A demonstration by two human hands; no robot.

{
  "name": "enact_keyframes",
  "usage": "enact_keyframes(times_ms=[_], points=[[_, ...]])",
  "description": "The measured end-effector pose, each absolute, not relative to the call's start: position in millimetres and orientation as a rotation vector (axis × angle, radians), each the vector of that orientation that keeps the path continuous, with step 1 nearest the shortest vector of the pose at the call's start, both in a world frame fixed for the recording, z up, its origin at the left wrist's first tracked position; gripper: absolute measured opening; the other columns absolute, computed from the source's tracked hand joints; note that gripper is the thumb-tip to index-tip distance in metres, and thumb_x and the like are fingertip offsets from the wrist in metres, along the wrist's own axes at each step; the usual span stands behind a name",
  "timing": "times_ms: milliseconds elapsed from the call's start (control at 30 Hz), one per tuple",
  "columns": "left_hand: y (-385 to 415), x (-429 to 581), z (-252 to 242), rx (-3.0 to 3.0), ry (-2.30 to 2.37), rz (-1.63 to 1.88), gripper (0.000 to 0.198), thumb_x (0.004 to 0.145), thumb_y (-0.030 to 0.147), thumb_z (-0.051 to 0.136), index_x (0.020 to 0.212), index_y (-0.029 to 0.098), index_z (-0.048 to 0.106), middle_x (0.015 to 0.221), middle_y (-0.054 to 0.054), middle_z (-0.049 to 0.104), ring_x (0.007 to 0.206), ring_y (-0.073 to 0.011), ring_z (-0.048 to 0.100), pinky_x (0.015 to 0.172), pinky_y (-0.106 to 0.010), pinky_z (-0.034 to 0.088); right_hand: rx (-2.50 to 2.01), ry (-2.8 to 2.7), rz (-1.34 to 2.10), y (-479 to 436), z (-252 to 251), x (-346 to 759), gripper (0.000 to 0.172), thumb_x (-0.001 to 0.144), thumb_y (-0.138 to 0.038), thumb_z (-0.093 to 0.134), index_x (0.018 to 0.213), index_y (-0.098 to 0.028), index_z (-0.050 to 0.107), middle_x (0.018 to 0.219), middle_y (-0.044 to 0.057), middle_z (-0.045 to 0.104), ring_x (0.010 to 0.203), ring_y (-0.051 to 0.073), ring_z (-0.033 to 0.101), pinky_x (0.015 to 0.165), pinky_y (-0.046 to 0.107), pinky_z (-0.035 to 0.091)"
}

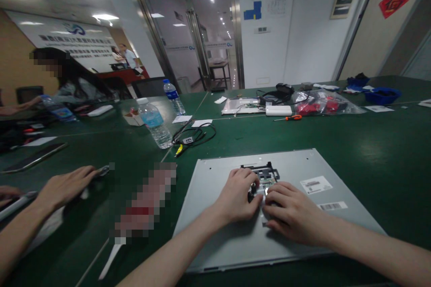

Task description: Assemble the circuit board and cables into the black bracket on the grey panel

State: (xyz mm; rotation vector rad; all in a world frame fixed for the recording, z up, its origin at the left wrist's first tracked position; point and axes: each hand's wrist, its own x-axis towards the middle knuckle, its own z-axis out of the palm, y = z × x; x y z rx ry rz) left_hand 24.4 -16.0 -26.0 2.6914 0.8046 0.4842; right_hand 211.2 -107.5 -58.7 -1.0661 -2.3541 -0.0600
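A flat, light grey metal panel (215, 188), like the back of a display, lies on the green table in front of me. Near its middle is a small circuit board (266, 174) in a black frame. My left hand (237, 195) is on the left side of this board, fingers curled in towards it. Opposite, my right hand (291, 210) rests with bent fingers over the right side, thumb low on the panel. Between the two hands a narrow silvery strip (263, 220) shows. What the fingertips hold is hidden. White labels (316, 184) are on the panel's right side.
Left of the panel are another person's hand (65, 184) and a blurred reddish item (144, 202). Farther back stand water bottles (156, 125) beside black cables (195, 136). An orange-handled screwdriver (292, 118), a plastic bag (326, 102) and blue trays (382, 95) lie beyond the panel.
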Motion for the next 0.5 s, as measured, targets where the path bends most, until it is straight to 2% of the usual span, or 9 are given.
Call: enact_keyframes(times_ms=[267,500], points=[[-16.4,24.5,-26.0,2.686,0.81,0.479,0.015,0.077,0.025,0.062,0.091,0.022,0.058,0.098,-0.006,0.06,0.098,-0.0261,0.053,0.093,-0.044,0.037,-1.061,-2.394,-0.035,-108.6,-59.1,211.2,0.022,0.088,-0.032,0.063,0.105,-0.019,0.066,0.103,0.008,0.067,0.105,0.025,0.055,0.092,0.041,0.044],[-16.9,26.4,-25.2,2.693,0.814,0.475,0.012,0.078,0.02,0.059,0.091,0.021,0.057,0.098,-0.006,0.06,0.098,-0.0255,0.054,0.093,-0.043,0.038,-1.011,-2.426,-0.023,-108.9,-63.9,211.6,0.018,0.09,-0.037,0.06,0.098,-0.022,0.067,0.101,0.005,0.068,0.104,0.023,0.056,0.094,0.04,0.043]])
